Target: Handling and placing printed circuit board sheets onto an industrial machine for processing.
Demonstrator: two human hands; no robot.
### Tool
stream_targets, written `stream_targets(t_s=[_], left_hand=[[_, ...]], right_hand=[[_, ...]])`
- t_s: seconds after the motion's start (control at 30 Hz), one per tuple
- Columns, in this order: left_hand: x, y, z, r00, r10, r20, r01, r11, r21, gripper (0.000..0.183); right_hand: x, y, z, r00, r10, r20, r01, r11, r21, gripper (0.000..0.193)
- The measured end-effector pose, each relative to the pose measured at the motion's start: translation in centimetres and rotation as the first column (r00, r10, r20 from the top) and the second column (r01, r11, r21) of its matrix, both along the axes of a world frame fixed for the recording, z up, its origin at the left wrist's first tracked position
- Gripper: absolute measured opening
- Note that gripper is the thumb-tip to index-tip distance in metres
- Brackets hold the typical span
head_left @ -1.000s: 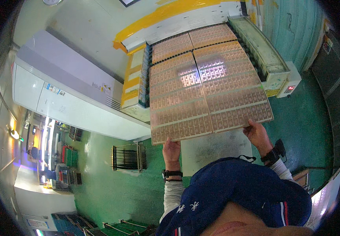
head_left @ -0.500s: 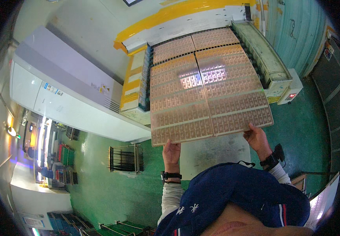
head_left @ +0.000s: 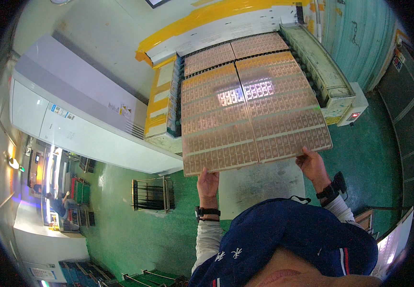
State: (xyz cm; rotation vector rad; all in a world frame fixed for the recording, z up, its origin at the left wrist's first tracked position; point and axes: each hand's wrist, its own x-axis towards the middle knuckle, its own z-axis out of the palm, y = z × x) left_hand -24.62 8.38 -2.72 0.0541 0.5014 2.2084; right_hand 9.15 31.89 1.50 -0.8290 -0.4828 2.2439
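Two large copper-coloured circuit board panels lie side by side in front of me, a left panel (head_left: 219,129) and a right panel (head_left: 288,119), with a thin dark gap between them. Each carries rows of small repeated patterns. My left hand (head_left: 208,184) pinches the near edge of the left panel, thumb on top and the other fingers mostly hidden beneath. At the near right corner area, my right hand (head_left: 313,167) grips the edge of the right panel the same way. The panels' far part rests on a roller conveyor (head_left: 307,71); their near part juts out toward me.
Two more panels (head_left: 259,45) lie farther along the conveyor, at the machine's opening. A long white cabinet (head_left: 92,129) stands left. A control box (head_left: 354,107) with a red display is at the right. A wire rack (head_left: 153,193) stands on the green floor (head_left: 116,229). Another person (head_left: 59,205) is far left.
The view has shifted very slightly. Both hands keep their hold on the panels, which stay nearly in place. The distant person at far left has moved an arm.
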Motion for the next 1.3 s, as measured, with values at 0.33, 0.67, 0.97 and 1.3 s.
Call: stream_targets(t_s=[0.33,0.67,0.97,1.3], left_hand=[[-0.3,0.5,0.2,1.0,-0.023,-0.018,0.023,1.0,0.02,0.027],[-0.9,0.3,-0.7,0.999,-0.048,-0.027,0.049,0.998,0.05,0.031],[-0.9,0.2,-1.2,0.998,-0.06,-0.006,0.06,0.997,0.045,0.028],[-0.5,0.1,-0.9,0.998,-0.032,-0.05,0.033,0.999,0.023,0.027]], right_hand=[[-0.2,0.3,-0.9,0.998,-0.06,0.016,0.061,0.997,-0.042,0.011],[-0.2,0.2,-0.7,0.997,-0.068,0.021,0.069,0.997,-0.019,0.011],[0.2,0.3,-1.8,0.999,-0.044,-0.003,0.045,0.999,0.025,0.01],[0.5,-0.4,-3.1,0.999,-0.028,-0.043,0.028,1.0,-0.005,0.012]])
